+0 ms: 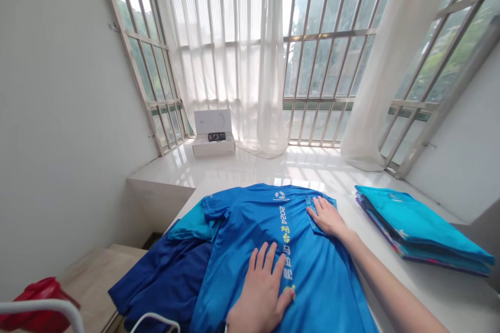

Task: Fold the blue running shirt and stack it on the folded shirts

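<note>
A bright blue T-shirt (250,234) with a yellow printed "2024" and further yellow characters lies spread face down or face up, I cannot tell which, on a glossy white ledge (425,291). My left hand (260,291) presses flat on its lower middle, fingers apart. Near the shirt's far right edge, my right hand (327,217) rests flat on the cloth beside a small pocket-like flap (316,213). Neither hand grips anything. A navy garment (164,276) and a teal garment (191,223) lie bunched under the shirt's left side.
A stack of folded teal and multicoloured garments (417,229) sits to the right. A white box (213,146) holding a black object (216,137) stands at the far end, before curtained, barred windows (324,73). A red bag (47,294) and white rail (39,307) are lower left.
</note>
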Action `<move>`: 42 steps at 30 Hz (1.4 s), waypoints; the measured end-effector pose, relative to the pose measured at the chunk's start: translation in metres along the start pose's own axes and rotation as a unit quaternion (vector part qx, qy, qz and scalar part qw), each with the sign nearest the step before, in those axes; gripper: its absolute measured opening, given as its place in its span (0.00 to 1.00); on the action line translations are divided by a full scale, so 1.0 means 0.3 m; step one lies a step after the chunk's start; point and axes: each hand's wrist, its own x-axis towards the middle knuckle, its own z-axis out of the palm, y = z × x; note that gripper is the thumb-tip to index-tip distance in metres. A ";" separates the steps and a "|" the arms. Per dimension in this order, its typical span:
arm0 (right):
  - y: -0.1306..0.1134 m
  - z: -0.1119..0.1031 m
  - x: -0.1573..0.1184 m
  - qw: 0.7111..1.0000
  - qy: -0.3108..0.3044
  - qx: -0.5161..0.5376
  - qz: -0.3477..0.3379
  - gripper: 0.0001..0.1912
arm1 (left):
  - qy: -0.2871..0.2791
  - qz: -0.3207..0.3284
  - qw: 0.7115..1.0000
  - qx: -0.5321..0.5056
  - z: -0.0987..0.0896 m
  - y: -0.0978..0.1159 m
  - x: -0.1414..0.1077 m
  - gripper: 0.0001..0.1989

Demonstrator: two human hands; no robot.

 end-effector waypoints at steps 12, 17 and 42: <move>0.093 0.081 0.075 0.992 0.090 0.076 -0.041 0.40 | 0.005 0.008 0.998 0.061 -0.011 0.009 0.029 0.37; 0.113 0.054 0.061 0.937 0.221 0.268 -0.037 0.33 | 0.022 0.068 0.993 0.089 -0.168 0.135 0.248 0.26; 0.135 0.019 0.085 0.977 0.190 0.092 -0.015 0.19 | 0.000 0.011 1.000 0.027 0.022 0.067 0.853 0.15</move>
